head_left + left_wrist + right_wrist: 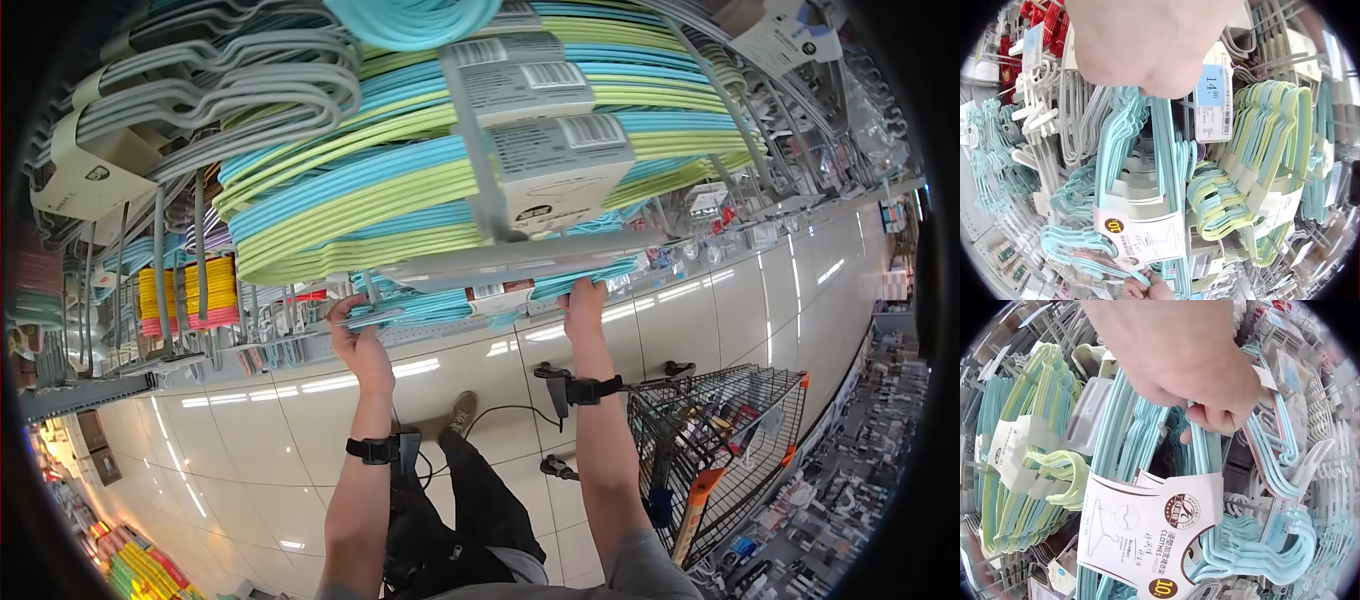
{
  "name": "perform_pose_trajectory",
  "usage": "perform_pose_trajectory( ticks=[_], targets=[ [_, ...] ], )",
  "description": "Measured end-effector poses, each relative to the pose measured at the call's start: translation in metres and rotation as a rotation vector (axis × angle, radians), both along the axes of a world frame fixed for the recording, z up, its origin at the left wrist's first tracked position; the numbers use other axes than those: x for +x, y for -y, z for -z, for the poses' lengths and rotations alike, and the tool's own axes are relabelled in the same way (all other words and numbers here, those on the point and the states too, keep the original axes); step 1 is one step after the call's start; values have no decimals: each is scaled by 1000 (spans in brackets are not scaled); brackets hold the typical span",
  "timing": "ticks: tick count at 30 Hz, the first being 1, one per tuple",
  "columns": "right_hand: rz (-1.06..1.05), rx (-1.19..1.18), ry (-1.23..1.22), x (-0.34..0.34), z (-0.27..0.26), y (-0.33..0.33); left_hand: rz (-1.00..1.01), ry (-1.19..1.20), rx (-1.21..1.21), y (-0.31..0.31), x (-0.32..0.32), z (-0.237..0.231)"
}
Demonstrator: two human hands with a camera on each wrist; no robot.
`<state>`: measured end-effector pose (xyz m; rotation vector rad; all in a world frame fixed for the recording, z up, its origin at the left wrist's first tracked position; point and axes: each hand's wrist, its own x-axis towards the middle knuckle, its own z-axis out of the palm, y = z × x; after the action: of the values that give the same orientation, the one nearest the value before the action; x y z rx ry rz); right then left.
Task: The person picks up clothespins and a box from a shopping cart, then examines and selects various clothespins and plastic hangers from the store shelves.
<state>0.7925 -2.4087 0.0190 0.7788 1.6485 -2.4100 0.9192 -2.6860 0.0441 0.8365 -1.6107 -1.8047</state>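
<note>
A pack of light-blue clothes hangers (pixel 440 305) in a printed paper sleeve (pixel 1147 528) lies crosswise between the two hands, just below the rack. My right hand (pixel 583 300) grips one end; in the right wrist view its curled fingers (pixel 1210 419) close round the blue bars. At the other end, my left hand (pixel 358 345) holds the hangers with bent fingers. From the left wrist, that hand (pixel 1141 47) covers the top of the blue bars, its fingertips hidden, and the right hand appears small at the bottom.
Packs of green and blue hangers (pixel 350 210) hang right above the hands, with grey hangers (pixel 230 90) to the left. A price tag (pixel 1212 100) sticks out beside the blue ones. A wire shopping cart (pixel 720 430) stands on the tiled floor (pixel 250 440) at right.
</note>
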Motion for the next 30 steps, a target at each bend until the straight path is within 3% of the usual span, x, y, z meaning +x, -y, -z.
perform_pose_trajectory(
  ticks=[3, 8, 10, 15, 16, 18, 21, 23, 24, 28, 30],
  targets=[
    [-89, 10, 40, 1, 4, -5, -4, 11, 43, 7, -1, 11],
    [26, -26, -48, -2, -1, 6, -11, -60, 37, 11, -11, 15],
    [-3, -11, -14, -7, 27, -1, -37, 0, 35, 11, -12, 18],
    [39, -41, 151, -27, 24, 10, -20, 2, -13, 5, -24, 10],
    [-68, 37, 60, -30, 42, 4, 0, 30, -41, 6, -21, 9],
    [-175, 104, -35, -28, 32, 12, 30, 32, -58, 7, -16, 16],
    [-47, -60, 50, -17, 9, 20, 133, 7, -11, 11, -9, 15],
    [-46, -106, 47, -10, 21, 11, 103, -18, -179, 4, -6, 14],
    [-151, -99, 0, -4, 21, 4, 97, -53, -127, 0, -3, 13],
    [-56, -88, 65, 33, -4, 7, 144, -51, 52, -9, 20, 31],
    [-69, -106, 99, 66, 1, -2, 373, 270, 171, -12, 55, 36]
  ],
)
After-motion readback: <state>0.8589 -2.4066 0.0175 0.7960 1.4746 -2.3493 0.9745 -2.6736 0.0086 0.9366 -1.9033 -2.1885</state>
